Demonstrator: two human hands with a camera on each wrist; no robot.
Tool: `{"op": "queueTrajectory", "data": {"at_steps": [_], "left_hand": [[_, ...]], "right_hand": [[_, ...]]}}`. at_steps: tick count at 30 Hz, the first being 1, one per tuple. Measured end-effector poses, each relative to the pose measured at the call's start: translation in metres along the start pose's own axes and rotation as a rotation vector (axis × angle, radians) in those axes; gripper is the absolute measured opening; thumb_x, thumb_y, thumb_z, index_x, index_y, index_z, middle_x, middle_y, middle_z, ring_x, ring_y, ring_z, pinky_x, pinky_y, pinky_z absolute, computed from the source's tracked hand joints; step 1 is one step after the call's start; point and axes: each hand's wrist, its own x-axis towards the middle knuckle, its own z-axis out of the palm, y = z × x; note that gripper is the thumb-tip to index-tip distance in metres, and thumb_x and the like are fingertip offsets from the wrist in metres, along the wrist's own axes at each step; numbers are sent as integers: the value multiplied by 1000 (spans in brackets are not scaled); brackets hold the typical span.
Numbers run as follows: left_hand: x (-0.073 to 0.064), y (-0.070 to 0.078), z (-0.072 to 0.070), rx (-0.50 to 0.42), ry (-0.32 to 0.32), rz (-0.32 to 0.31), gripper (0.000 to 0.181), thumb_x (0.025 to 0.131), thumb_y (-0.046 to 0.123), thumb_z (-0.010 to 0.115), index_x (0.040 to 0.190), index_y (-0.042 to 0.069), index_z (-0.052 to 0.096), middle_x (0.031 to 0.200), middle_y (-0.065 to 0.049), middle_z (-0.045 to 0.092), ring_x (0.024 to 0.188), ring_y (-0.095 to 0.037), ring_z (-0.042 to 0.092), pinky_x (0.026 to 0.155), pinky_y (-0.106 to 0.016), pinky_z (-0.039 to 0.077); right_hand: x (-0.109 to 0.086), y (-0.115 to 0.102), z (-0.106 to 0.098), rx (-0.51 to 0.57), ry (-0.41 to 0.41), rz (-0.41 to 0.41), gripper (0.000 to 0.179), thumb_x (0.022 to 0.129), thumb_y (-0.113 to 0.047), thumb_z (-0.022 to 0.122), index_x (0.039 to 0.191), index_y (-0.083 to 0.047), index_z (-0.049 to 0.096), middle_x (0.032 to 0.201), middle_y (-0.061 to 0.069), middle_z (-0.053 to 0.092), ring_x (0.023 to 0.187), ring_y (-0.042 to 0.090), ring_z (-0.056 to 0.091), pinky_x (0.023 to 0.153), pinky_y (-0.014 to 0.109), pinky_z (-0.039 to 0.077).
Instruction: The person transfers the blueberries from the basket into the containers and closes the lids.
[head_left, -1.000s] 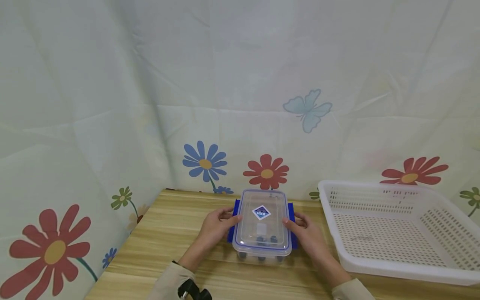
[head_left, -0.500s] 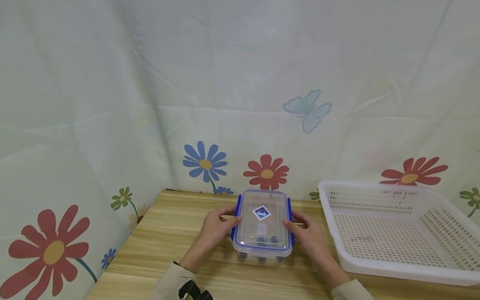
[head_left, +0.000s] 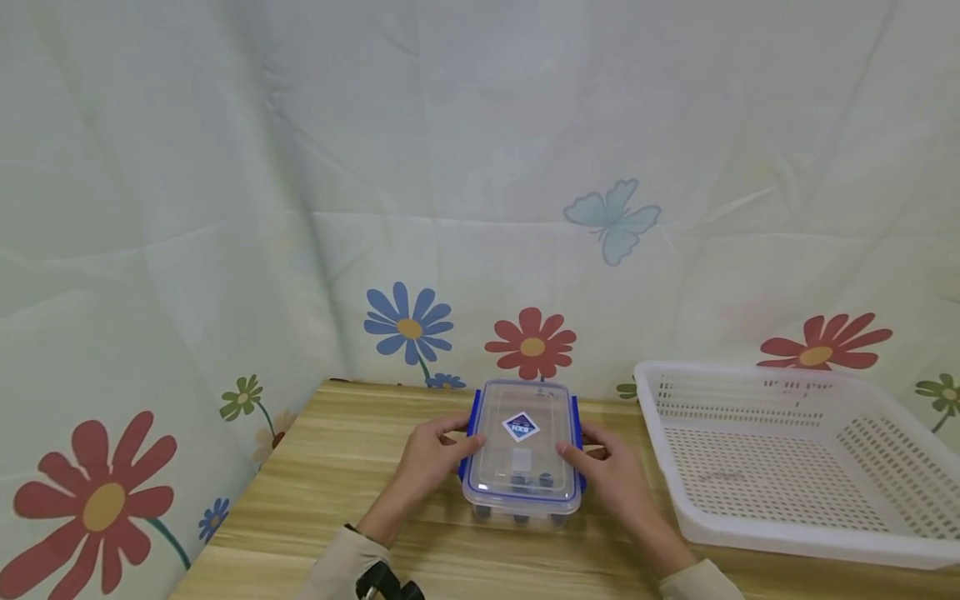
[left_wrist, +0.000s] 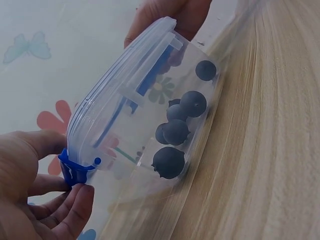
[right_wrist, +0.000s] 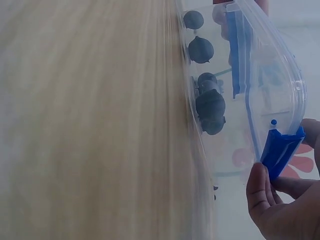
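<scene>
A clear plastic food container [head_left: 517, 396] with a blue-sealed lid and a diamond-shaped label stands on the wooden table. Through its walls several blueberries [left_wrist: 168, 162] show at the bottom. My left hand [head_left: 433, 454] pinches the left blue latch [left_wrist: 76, 170], thumb at the lid's edge and fingers below. On the opposite side my right hand [head_left: 611, 467] grips the right latch [right_wrist: 281, 152] the same way, its thumb on the lid's rim. Both latches lie folded down against the container's sides.
To the right stands a white perforated plastic basket [head_left: 682, 508]. The wooden table [head_left: 330, 458] runs back to a curtain [head_left: 480, 125] printed with flowers and a butterfly. A black strap [head_left: 382, 577] hangs at the left sleeve.
Both blue latches stuck outward a second ago and have folded down against the container's sides. The right thumb has shifted slightly left on the lid; the container has barely moved.
</scene>
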Motion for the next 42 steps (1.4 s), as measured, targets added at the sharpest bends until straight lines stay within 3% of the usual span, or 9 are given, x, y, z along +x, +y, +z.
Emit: {"op": "queueTrajectory", "data": {"at_steps": [6, 24, 33, 42], "left_hand": [[1, -1, -1, 9, 2, 10, 50, 98, 23, 81, 138, -3, 68, 120, -14, 67, 83, -20, 69, 67, -32, 63], [-4, 4, 3, -36, 58, -21, 45, 95, 13, 82, 135, -3, 70, 118, -14, 69, 87, -19, 66, 68, -27, 58], [-3, 7, 8, -13, 95, -56, 45, 95, 10, 81, 136, -2, 69, 113, -12, 65, 100, -24, 67, 81, -34, 62], [-4, 6, 6, 0, 85, -68, 45, 95, 12, 81, 137, 0, 70, 112, -11, 65, 97, -23, 69, 78, -33, 60]], "right_hand": [[0, 1, 0, -53, 9, -26, 53, 96, -24, 83, 140, 0, 68, 122, 15, 70, 98, 25, 72, 75, 30, 62], [-3, -3, 3, -153, 37, -80, 56, 97, -18, 80, 140, 11, 61, 115, 16, 65, 96, 26, 68, 71, 24, 57], [-2, -2, 4, -163, 42, -99, 57, 97, -19, 80, 140, 13, 60, 113, 16, 64, 94, 24, 67, 70, 23, 56], [-2, 0, 4, -156, 34, -73, 56, 97, -19, 80, 140, 11, 62, 116, 16, 65, 98, 26, 68, 73, 25, 57]]}}
